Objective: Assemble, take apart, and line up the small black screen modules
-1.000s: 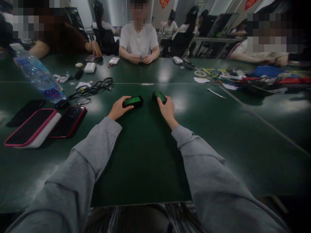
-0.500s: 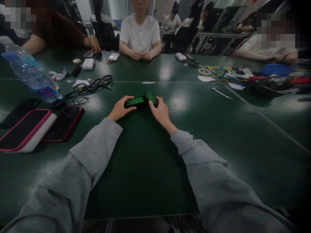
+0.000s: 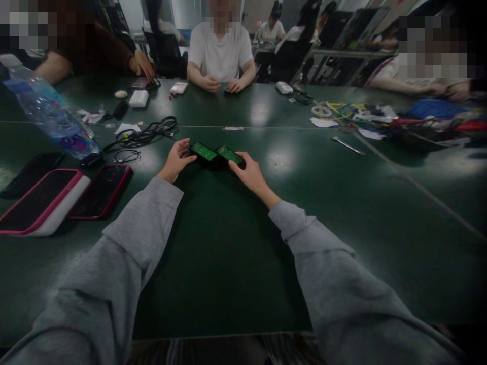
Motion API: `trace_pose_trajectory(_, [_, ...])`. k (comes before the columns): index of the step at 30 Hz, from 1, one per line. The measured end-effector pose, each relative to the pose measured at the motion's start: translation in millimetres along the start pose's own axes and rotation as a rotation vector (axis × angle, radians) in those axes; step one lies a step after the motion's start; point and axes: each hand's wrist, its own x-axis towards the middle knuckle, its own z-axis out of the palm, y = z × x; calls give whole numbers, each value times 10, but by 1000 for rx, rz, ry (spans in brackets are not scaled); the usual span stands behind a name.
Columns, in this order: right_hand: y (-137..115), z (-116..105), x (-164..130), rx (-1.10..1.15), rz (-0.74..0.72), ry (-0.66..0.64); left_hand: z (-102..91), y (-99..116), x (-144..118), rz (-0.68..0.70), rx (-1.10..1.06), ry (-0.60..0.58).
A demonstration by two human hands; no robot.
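Two small black-cased units with green circuit boards facing up are held side by side over the green table, their inner ends touching or overlapping. My left hand [image 3: 177, 160] is at the outer end of the left circuit board unit [image 3: 204, 151], thumb on its near edge and fingers curled by the far corner. My right hand [image 3: 251, 175] grips the right circuit board unit [image 3: 229, 155] by its outer end, thumb on the near side. The undersides of both units and some fingertips are hidden.
Phones [image 3: 103, 191], a water bottle [image 3: 53, 109] and black cables [image 3: 148, 133] lie on the left. A wrench [image 3: 348, 146] and a heap of coloured cables [image 3: 399, 117] are on the right. Across the table [image 3: 228, 263] sits a person in a white shirt [image 3: 220, 56].
The left unit has turned so its outer end points farther away, and my left hand has shifted left and loosened its fingers. The right unit has tilted and moved slightly left.
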Motion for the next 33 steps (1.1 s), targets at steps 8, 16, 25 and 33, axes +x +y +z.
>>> trace_pose_trajectory(8, [6,-5,9,88,-91,-122,141,61,-30,68,26,-66])
trace_pose_trajectory(16, [22,-117,67,184,-53,-311,107,276,-140,72,121,-177])
trace_pose_trajectory(25, [57,-83,66,211,-94,-333,48,274,-126,35,-45,-177])
trace_pose_trajectory(33, [84,-83,65,211,-118,-325,97,207,-130,66,-53,44])
